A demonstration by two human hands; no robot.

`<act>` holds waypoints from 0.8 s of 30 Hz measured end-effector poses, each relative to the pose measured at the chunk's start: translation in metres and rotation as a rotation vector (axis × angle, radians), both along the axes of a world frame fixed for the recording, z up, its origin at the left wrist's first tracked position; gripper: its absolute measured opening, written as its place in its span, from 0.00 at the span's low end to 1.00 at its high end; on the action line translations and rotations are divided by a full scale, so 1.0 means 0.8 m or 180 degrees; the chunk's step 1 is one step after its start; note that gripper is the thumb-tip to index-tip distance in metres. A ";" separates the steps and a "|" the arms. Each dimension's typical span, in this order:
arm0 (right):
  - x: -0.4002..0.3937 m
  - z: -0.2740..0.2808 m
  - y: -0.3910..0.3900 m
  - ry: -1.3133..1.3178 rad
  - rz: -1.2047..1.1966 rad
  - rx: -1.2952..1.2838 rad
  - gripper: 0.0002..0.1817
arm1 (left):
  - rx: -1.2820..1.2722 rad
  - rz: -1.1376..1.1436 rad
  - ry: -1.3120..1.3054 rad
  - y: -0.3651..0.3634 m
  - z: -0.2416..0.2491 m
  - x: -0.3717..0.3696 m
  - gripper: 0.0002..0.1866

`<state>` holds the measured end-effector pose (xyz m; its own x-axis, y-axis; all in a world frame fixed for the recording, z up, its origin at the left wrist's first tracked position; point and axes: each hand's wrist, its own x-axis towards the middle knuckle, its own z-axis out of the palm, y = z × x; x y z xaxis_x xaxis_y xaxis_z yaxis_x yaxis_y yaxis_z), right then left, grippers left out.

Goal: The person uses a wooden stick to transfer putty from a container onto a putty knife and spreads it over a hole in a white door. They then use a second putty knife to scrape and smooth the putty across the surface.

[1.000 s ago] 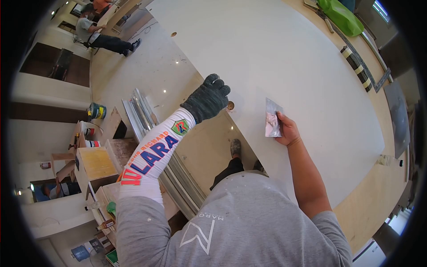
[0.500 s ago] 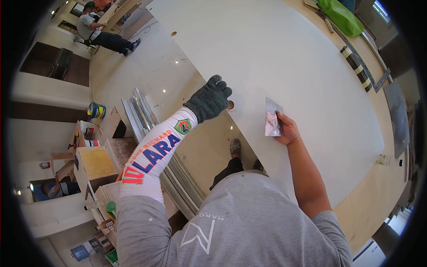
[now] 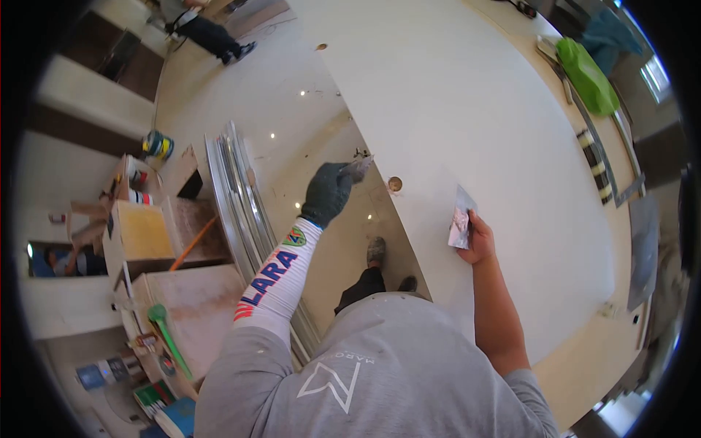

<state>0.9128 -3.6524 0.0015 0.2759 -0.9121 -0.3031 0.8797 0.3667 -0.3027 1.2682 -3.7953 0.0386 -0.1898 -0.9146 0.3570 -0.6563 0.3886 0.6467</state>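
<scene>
My left hand (image 3: pixel 326 193), in a dark knitted glove, is closed on a small putty knife (image 3: pixel 358 169). Its blade points toward the long edge of a large white panel (image 3: pixel 467 109), close to a round hole (image 3: pixel 395 183) with pinkish filler around it. My right hand (image 3: pixel 480 238) is bare and grips a flat metal scraper (image 3: pixel 464 198) above the panel. A lump of pinkish putty (image 3: pixel 458 225) sits on that scraper. Most of the putty knife's handle is hidden in the glove.
Metal channels (image 3: pixel 235 171) lie on the floor to the left, by a wooden box (image 3: pixel 142 230). A green bag (image 3: pixel 588 77) and a metal square (image 3: pixel 629 190) are at the panel's far right side. Another person (image 3: pixel 212 36) stands at the upper left.
My left hand has moved back from over the panel's edge, and the putty knife's blade now shows. My right hand still holds the scraper with putty. The view has shifted.
</scene>
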 end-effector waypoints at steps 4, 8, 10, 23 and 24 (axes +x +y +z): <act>-0.009 -0.010 -0.001 -0.0027 0.0181 -0.0188 0.20 | 0.1076 0.0615 0.0788 0.053 -0.072 -0.003 0.15; -0.006 -0.006 -0.001 0.0792 -0.0167 0.0458 0.16 | 0.2592 0.0506 0.2545 0.073 -0.082 -0.003 0.16; -0.018 -0.011 -0.002 0.0603 0.0163 0.0157 0.15 | 0.3402 0.0313 0.4591 0.075 -0.108 -0.003 0.16; -0.023 -0.002 -0.008 0.0751 0.0308 0.0170 0.14 | 0.3954 -0.0361 0.5295 0.084 -0.151 -0.055 0.19; -0.021 -0.001 -0.008 0.0750 0.0312 0.0179 0.14 | 0.3972 -0.0354 0.5264 0.085 -0.150 -0.057 0.19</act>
<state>0.8956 -3.6592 0.0003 0.2780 -0.8643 -0.4191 0.7467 0.4690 -0.4717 1.2223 -3.7276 -0.0810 -0.4712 -0.7567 -0.4531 0.6799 -0.6389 0.3599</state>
